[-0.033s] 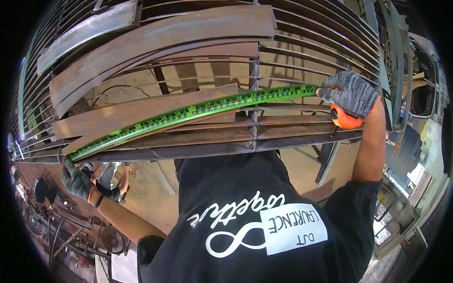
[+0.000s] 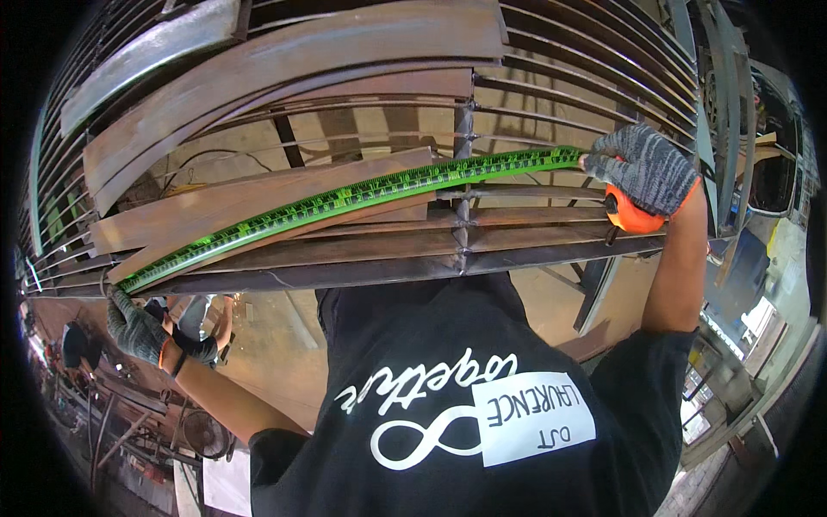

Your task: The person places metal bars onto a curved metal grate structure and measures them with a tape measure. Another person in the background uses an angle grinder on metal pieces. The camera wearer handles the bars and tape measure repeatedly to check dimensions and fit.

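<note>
My left hand (image 2: 138, 329), in a grey knit glove, pinches the near-left end of a green tape measure blade (image 2: 370, 191). That end lies at the tip of a rusty flat metal strip (image 2: 332, 222). The blade runs out to the right in a gentle arc across the bars. At the right, my gloved right hand (image 2: 644, 172) is closed around the orange tape measure case (image 2: 636, 212), its fingers near where the blade comes out. The case hangs over the bars of a metal grille (image 2: 568, 90). Part of the case is hidden by the palm.
Several wide rusty metal plates (image 2: 284, 73) lie across the grille farther off, with a shinier plate (image 2: 151, 60) at the far left. A dark front bar (image 2: 362, 277) runs close to my body. Beyond my left hand, another person (image 2: 200, 332) is low down near the floor.
The view has shifted a little, and my right hand with the case sits slightly farther right. The blade's markings look sharper. Both hands keep their hold.
</note>
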Action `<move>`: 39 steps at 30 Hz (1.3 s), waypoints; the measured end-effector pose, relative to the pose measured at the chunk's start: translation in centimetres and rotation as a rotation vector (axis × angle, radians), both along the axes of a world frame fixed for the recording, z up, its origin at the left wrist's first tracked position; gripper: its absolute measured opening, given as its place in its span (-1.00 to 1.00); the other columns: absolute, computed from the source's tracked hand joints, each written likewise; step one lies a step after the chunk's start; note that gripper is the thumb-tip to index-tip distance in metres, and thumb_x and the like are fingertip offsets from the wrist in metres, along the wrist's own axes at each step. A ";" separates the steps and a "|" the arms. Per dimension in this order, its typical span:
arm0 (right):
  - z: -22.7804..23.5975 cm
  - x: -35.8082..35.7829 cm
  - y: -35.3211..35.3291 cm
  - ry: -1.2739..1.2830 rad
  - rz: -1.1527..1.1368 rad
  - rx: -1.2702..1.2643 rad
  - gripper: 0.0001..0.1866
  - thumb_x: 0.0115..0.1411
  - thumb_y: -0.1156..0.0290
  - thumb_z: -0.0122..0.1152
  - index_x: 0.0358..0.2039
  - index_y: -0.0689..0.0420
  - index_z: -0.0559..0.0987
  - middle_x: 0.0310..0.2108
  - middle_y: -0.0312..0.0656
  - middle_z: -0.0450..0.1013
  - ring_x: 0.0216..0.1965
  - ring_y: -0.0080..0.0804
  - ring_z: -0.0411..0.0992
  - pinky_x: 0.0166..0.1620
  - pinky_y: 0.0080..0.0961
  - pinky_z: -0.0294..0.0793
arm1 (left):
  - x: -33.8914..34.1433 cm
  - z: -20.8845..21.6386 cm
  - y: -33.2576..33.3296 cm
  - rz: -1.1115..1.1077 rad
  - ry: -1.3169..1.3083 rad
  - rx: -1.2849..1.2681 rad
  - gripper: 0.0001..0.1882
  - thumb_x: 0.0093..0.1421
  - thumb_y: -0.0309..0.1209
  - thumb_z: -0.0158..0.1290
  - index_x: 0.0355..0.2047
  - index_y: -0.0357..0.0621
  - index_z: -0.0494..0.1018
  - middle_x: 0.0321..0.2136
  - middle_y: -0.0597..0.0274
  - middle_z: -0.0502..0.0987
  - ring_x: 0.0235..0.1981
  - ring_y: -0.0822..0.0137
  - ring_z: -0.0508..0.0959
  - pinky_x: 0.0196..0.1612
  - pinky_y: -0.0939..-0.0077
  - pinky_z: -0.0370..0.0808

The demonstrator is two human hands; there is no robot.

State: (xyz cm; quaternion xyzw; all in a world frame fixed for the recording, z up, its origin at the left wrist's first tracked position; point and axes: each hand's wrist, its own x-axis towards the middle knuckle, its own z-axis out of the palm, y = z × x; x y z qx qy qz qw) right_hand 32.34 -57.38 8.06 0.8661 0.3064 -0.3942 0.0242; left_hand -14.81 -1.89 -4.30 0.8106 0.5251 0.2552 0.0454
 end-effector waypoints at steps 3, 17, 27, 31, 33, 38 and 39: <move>-0.5 0.0 -0.1 -0.024 -0.014 -0.051 -0.46 0.23 -0.09 0.22 -0.22 0.20 0.71 -0.33 0.16 0.59 -0.28 0.09 0.57 -0.15 -0.15 0.55 | 0.0 0.0 -0.2 -0.010 0.084 -0.001 -0.44 0.08 -0.12 0.31 0.05 -0.13 0.57 -0.06 0.09 0.65 -0.07 0.22 0.65 -0.01 0.40 0.56; -0.2 -1.2 0.3 -0.089 0.069 0.030 -0.55 0.29 0.00 0.23 -0.20 0.19 0.73 -0.43 0.07 0.59 -0.40 -0.04 0.57 -0.22 -0.23 0.55 | 3.0 1.3 -1.7 0.116 0.066 -0.041 -0.53 0.36 -0.08 0.08 0.01 -0.22 0.62 -0.09 0.03 0.68 -0.14 0.18 0.69 -0.10 0.35 0.60; -0.6 -1.3 -0.2 -0.126 0.036 0.095 -0.56 0.27 0.04 0.30 -0.27 0.23 0.73 -0.48 0.03 0.59 -0.48 -0.17 0.57 -0.32 -0.30 0.54 | 5.8 3.5 -6.9 -0.536 0.236 0.322 -0.76 0.20 -0.55 0.19 -0.12 -0.30 0.67 -0.15 0.01 0.69 -0.11 0.16 0.67 0.02 0.34 0.57; 0.3 -2.1 1.3 -0.100 -0.035 0.032 -0.57 0.27 0.05 0.30 -0.28 0.24 0.73 -0.48 0.03 0.59 -0.47 -0.16 0.57 -0.32 -0.30 0.53 | 10.6 3.3 -13.2 -0.570 0.228 0.238 -0.76 0.12 -0.67 0.26 -0.18 -0.27 0.69 -0.16 0.08 0.68 -0.12 0.13 0.64 0.01 0.27 0.56; -0.2 -1.2 0.5 -0.080 -0.039 0.032 -0.58 0.28 0.06 0.29 -0.29 0.25 0.72 -0.49 0.03 0.58 -0.48 -0.15 0.57 -0.33 -0.30 0.52 | 12.9 4.6 -17.6 -0.659 0.188 0.253 -0.75 0.08 -0.64 0.30 -0.18 -0.23 0.70 -0.20 0.12 0.67 -0.14 0.14 0.62 -0.01 0.25 0.55; -0.1 -1.6 0.7 -0.114 0.041 0.090 -0.59 0.27 0.07 0.29 -0.33 0.24 0.71 -0.51 0.03 0.56 -0.48 -0.12 0.56 -0.34 -0.27 0.51 | 18.6 5.5 -23.7 -0.883 0.140 0.098 -0.63 -0.05 -0.48 0.39 -0.17 0.07 0.73 -0.30 0.31 0.60 -0.18 0.18 0.55 -0.08 0.23 0.50; 0.3 -2.0 0.9 -0.120 0.023 0.078 -0.59 0.27 0.07 0.29 -0.33 0.24 0.71 -0.51 0.03 0.56 -0.48 -0.12 0.56 -0.34 -0.27 0.51 | 19.3 5.5 -24.0 -0.919 0.136 0.053 -0.61 -0.07 -0.44 0.39 -0.16 0.16 0.73 -0.31 0.36 0.57 -0.19 0.20 0.53 -0.10 0.24 0.48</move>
